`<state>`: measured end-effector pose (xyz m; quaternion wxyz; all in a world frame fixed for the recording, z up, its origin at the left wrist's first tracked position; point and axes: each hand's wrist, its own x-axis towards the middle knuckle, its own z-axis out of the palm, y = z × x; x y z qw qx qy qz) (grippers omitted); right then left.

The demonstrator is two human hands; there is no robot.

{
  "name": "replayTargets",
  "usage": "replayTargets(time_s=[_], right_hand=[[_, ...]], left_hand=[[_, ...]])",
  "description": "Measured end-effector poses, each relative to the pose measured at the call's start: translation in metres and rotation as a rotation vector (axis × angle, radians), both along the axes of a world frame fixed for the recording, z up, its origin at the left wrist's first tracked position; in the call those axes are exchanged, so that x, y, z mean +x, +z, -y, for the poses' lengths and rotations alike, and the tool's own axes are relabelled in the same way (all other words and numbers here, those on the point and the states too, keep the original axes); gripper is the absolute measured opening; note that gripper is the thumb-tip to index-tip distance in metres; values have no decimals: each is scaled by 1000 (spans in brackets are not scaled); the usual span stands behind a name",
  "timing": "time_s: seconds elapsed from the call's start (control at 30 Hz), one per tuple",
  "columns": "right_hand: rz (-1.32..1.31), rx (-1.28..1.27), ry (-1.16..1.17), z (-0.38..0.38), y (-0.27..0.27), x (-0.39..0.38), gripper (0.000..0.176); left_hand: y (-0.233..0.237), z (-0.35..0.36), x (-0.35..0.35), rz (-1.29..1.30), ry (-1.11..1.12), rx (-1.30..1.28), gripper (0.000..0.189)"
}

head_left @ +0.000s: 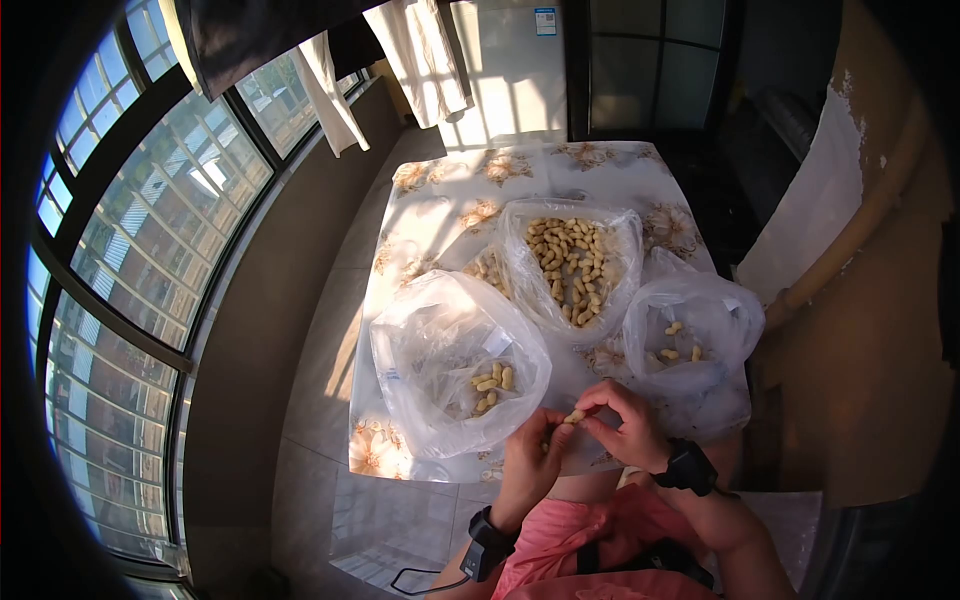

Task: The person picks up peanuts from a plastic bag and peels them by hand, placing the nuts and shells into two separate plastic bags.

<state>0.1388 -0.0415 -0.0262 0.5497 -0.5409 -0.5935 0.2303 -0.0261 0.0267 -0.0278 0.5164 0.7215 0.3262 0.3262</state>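
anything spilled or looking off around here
No spill shows; the peanuts on the table are in plastic bags. The one oddity is the white patch on the right-hand wall, ragged-edged as if peeling.

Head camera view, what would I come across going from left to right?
Barred window, left plastic bag with a few peanuts, middle plastic bag with many more peanuts, right plastic bag with a few peanuts, brown wall.

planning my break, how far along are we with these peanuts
Likely early on. Apparently done: the few peanuts in the left bag and right bag. In hand: one peanut, between left hand and right hand. Seemingly left: the big pile in the far bag.
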Motion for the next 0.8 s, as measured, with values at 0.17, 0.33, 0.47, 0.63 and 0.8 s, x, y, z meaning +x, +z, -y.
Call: replayTargets(time_s=[0.17,0.33,0.47,0.63,0.8], right_hand=[[5,-6,0,0,0,0,26],[0,-19,-5,1,0,0,24],[-11,-21,-4,0,0,0,23],[-6,-21,-6,0,0,0,23],[-9,-25,-7,1,0,0,23]], left_hand=[[1,0,0,2,-9,-16,15],[0,0,0,-2,-9,-16,14],[0,0,0,-3,-8,-22,14],[2,0,-1,-14,-4,-17,14],[2,0,-1,-10,-2,-20,14]])
